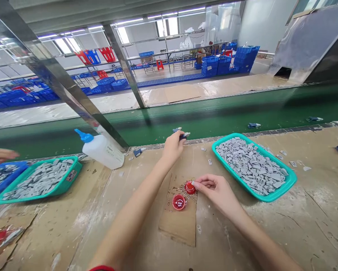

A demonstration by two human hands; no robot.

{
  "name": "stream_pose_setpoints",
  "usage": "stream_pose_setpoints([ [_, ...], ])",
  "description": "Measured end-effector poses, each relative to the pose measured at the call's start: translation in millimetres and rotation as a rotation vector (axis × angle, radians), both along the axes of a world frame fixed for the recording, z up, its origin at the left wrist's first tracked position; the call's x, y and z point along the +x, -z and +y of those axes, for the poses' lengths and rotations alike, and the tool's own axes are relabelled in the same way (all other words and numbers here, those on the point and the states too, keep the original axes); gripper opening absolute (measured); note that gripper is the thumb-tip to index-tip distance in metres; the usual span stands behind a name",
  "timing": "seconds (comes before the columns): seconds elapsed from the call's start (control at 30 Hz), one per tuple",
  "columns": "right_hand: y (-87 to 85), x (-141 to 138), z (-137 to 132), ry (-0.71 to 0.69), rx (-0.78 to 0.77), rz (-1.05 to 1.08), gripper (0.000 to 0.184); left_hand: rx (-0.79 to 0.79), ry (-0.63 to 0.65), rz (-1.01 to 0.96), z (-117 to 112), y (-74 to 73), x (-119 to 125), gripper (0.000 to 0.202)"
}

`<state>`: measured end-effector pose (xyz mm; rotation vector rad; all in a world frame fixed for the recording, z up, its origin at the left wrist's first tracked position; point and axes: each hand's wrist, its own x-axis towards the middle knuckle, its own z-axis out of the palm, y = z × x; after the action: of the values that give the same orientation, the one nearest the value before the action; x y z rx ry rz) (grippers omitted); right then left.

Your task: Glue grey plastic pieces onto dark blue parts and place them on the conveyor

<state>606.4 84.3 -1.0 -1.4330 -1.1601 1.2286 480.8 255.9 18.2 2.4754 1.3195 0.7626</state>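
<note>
Reaching toward the green conveyor belt [242,109], we pinch a small blue-grey part [183,136] in our left hand [173,146], while our right hand [217,191] presses its fingertips together against a red cap [189,188] on the cardboard scrap [180,224].

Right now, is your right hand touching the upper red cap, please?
Touching. The head view shows the right hand with its fingertips on the upper red cap.
</note>
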Motion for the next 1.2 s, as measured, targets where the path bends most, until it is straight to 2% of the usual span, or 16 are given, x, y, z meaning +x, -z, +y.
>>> stream_pose_setpoints([
  [0.13, -0.9, -2, -3, -0.01, -0.006, 0.008, 0.024, -0.04, -0.111, -0.256, -55, -9.8, -48, 0.018],
  [0.3, 0.4, -2, -3, -0.021, -0.004, -0.014, 0.024, -0.247, -0.283, -0.605, -117, -21.4, -86, 0.021],
  [0.43, 2.0, -2, -3, -0.012, 0.012, -0.034, 0.024, -0.314, -0.411, -0.832, -162, -26.4, -93, 0.024],
  [0.57, -5.6, -2, -8, -0.042, 0.024, 0.032, 0.022, -0.374, -0.506, -1.033, -197, -16.9, -81, 0.029],
  [0.67, -16.6, -4, -14, -0.053, 0.028, 0.059, 0.024, -0.438, -0.54, -1.104, -211, -5.7, -64, 0.028],
  [0.77, -27.1, -6, -21, -0.042, 0.051, 0.062, 0.025, -0.491, -0.496, -1.126, -215, -1.0, -46, 0.023],
  [0.97, -38.4, -6, -29, -0.118, 0.072, 0.139, 0.021, -0.579, -0.389, -1.169, -213, -7.1, -31, 0.021],
  [1.2, -37.1, -5, -29, -0.161, 0.042, 0.194, 0.02, -0.62, -0.364, -1.183, -216, -8.3, -24, 0.023],
])
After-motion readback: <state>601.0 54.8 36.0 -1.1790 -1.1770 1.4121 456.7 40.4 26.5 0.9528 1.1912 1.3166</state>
